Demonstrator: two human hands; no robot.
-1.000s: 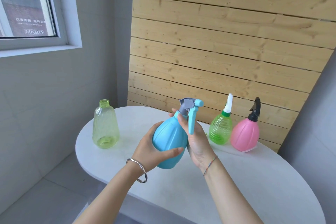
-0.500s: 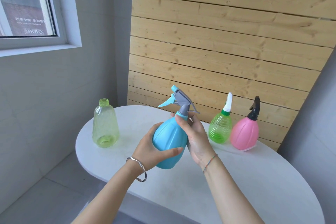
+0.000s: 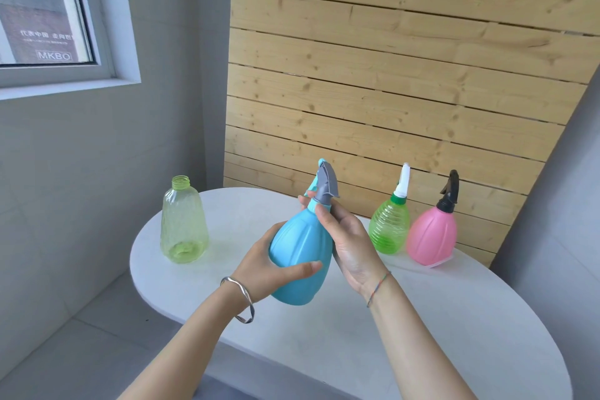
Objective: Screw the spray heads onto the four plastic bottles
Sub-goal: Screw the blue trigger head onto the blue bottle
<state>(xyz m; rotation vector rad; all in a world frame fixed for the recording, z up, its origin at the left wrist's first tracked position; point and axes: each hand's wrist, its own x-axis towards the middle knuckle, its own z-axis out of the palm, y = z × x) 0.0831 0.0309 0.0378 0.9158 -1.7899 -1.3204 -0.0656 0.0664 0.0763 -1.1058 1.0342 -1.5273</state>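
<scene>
I hold a blue bottle (image 3: 300, 252) tilted above the white table (image 3: 406, 318). My left hand (image 3: 272, 266) wraps its belly from the left. My right hand (image 3: 349, 242) pinches the collar of the grey and blue spray head (image 3: 324, 185) sitting on the bottle's neck. A yellow-green bottle (image 3: 184, 221) stands at the table's left end with an open neck and no spray head. At the back right stand a green ribbed bottle (image 3: 389, 226) with a white spray head and a pink bottle (image 3: 431, 234) with a black spray head.
A slatted wooden panel (image 3: 389, 75) leans against the wall behind the table. A window (image 3: 42, 10) sits in the grey wall on the left. The grey floor (image 3: 65, 351) shows below the table's rounded left edge.
The spray head has turned on the blue bottle: its trigger faced me, then pointed left, and now points away behind the grey body. My right fingers shifted on the collar. The left hand stayed.
</scene>
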